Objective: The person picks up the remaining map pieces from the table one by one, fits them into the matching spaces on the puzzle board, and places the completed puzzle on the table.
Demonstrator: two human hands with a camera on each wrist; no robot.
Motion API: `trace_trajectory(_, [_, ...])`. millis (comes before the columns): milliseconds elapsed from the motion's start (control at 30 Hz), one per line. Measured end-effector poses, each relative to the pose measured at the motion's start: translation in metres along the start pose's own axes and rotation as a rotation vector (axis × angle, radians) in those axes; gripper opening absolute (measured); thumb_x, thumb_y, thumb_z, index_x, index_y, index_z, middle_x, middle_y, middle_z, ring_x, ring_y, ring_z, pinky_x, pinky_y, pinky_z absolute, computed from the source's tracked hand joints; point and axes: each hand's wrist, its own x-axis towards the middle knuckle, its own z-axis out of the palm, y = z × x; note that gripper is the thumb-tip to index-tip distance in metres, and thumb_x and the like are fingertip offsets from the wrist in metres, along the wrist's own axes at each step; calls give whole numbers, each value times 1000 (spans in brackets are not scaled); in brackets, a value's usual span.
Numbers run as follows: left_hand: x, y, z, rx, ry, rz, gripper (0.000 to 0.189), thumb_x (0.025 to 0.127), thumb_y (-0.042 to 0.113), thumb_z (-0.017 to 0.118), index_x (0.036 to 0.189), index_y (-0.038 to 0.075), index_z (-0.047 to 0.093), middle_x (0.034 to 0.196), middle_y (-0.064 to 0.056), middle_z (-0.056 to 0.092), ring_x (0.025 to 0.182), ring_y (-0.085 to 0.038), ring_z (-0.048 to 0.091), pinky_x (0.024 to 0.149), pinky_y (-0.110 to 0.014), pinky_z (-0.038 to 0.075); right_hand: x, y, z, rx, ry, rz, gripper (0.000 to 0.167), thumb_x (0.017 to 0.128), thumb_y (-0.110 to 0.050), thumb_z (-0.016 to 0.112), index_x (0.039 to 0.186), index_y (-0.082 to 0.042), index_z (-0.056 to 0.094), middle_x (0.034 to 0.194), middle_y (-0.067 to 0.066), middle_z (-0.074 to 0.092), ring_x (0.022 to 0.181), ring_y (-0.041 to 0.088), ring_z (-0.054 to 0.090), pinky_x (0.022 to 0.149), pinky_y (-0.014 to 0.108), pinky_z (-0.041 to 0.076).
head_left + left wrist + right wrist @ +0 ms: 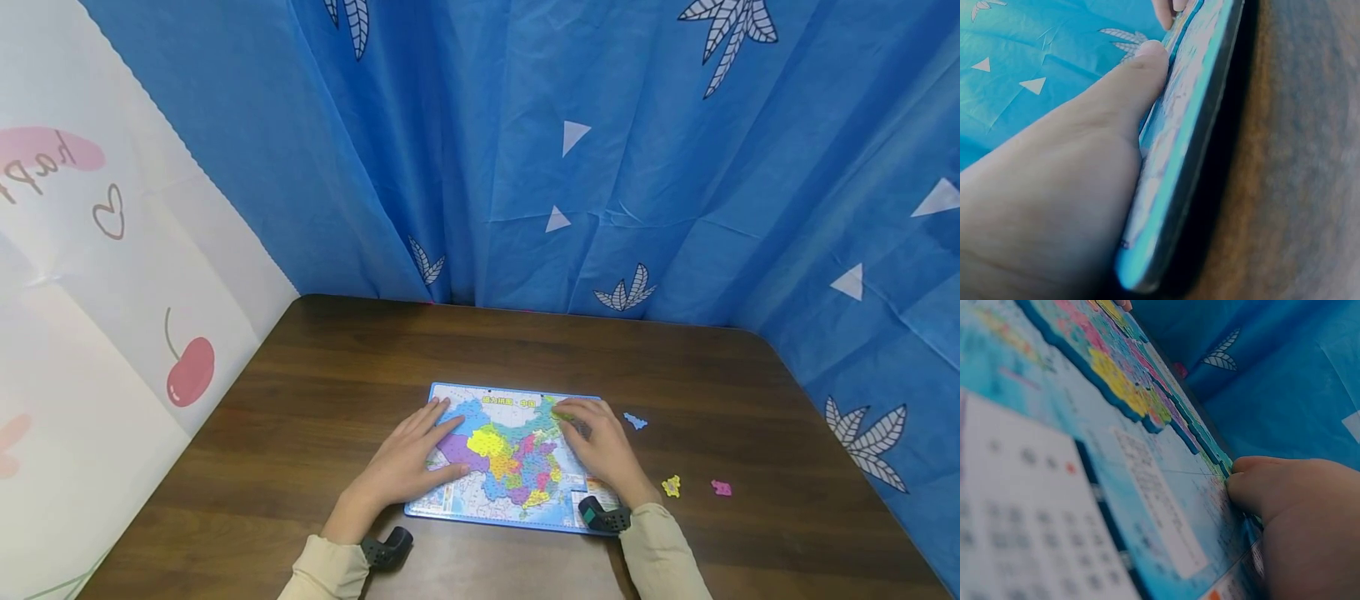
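A map jigsaw puzzle board (480,510) with a blue rim and many coloured pieces lies flat on the table. My left hand (408,454) rests on its left part with fingers spread; in the left wrist view the thumb (1150,59) lies along the board's surface. At the board's upper right, my right hand (603,442) pinches a small green puzzle piece (561,414) between thumb and fingers, against the map. The right wrist view shows these fingertips (1241,478) at the end of the raised pieces; most of the held piece is hidden there.
Right of the board lie three loose pieces: a blue one (635,421), a yellow one (671,486) and a pink one (721,487). The brown wooden table (337,350) ends at a blue curtain (510,167) behind and a white printed cloth (112,292) at left.
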Motion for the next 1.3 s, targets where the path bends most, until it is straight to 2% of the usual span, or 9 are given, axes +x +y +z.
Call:
trace_trajectory(667, [0, 0, 1, 13, 8, -10, 80, 92, 71, 59, 158, 28, 44, 173, -2, 21, 160, -27, 15, 126, -58, 22, 1, 3, 1, 1, 9, -43, 22, 96, -14, 73, 117, -17, 78, 129, 3, 71, 124, 27, 57, 104, 55, 49])
trace_trajectory(800, [1, 1, 1, 9, 5, -12, 80, 92, 71, 60, 158, 28, 44, 173, -2, 21, 160, -27, 15, 126, -59, 22, -1, 5, 1, 0, -12, -54, 25, 95, -17, 75, 120, -17, 76, 131, 2, 69, 127, 26, 55, 106, 56, 48])
trace_trajectory(1033, [1, 2, 0, 13, 8, -13, 80, 91, 70, 60, 158, 28, 44, 172, -2, 22, 160, -27, 16, 125, -59, 23, -6, 3, -3, -32, -71, -81, 40, 91, -26, 78, 130, -20, 72, 140, 1, 61, 133, 27, 48, 106, 60, 48])
trace_trajectory(1300, [1, 2, 0, 11, 7, -15, 80, 92, 71, 59, 158, 29, 44, 172, -2, 22, 160, -27, 15, 126, -58, 23, -9, 2, -5, -23, -80, -128, 42, 91, -24, 77, 133, -18, 70, 141, 3, 59, 133, 29, 48, 106, 60, 48])
